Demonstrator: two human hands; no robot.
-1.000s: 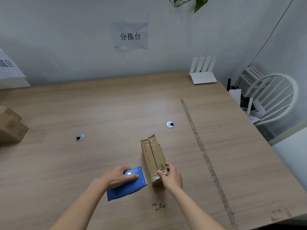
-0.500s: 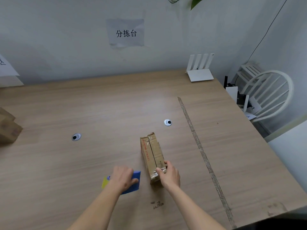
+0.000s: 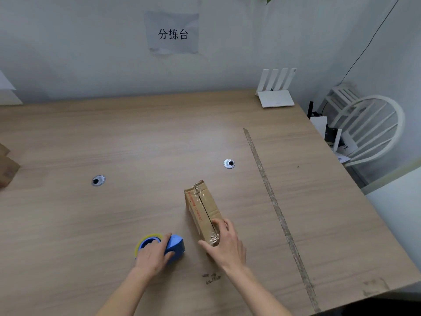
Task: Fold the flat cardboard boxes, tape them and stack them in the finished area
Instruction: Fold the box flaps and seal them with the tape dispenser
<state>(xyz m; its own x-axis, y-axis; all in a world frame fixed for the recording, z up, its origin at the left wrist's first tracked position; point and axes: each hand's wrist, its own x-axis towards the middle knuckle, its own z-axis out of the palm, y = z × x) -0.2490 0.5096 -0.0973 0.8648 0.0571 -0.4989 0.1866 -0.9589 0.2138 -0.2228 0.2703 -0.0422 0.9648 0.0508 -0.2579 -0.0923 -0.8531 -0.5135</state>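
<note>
A small folded cardboard box (image 3: 202, 206) lies on the wooden table (image 3: 141, 142), its long top seam running away from me, with clear tape shining at both ends. My right hand (image 3: 224, 244) grips the box's near end, thumb on the left side and fingers over the top. Left of it lies a blue tape dispenser (image 3: 174, 247) with a yellow-rimmed roll. My left hand (image 3: 152, 255) rests on top of the dispenser, fingers curled over its body.
More cardboard boxes (image 3: 5, 169) sit at the table's far left edge. A strip of tape (image 3: 273, 201) runs down the table to the right of the box. Two round cable grommets (image 3: 98, 180) are set in the tabletop. A white router (image 3: 276, 92) and a white chair (image 3: 373, 128) stand at the back right.
My left hand has laid the tape dispenser down flat on the table, left of the box. My right hand still holds the box's near end.
</note>
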